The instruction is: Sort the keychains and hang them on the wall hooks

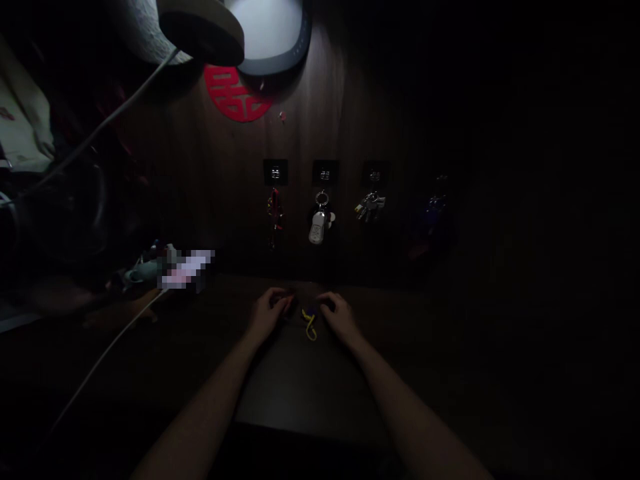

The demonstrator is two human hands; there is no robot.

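My left hand [269, 312] rests low over the dark wooden surface with its fingers curled; a small reddish thing shows at the thumb and fingertips, too dark to name. Opposite it, my right hand [341, 316] has its fingers bent and thumb slightly apart, with nothing visible in them. A looped yellow cord [311, 330] lies between the hands, nearer to the right one. At its upper end is a small dark blue thing [311, 311], close to the right thumb, its shape lost in the dark.
On hooks along the upright wood panel hang a red strap [274, 210], a white key fob [317, 228] and a key bunch [371, 205]. A blurred-out lit device [187, 270] with a white cable [123, 331] lies left. Above are a red paper cutout [235, 97] and a lamp-lit pale object [270, 30].
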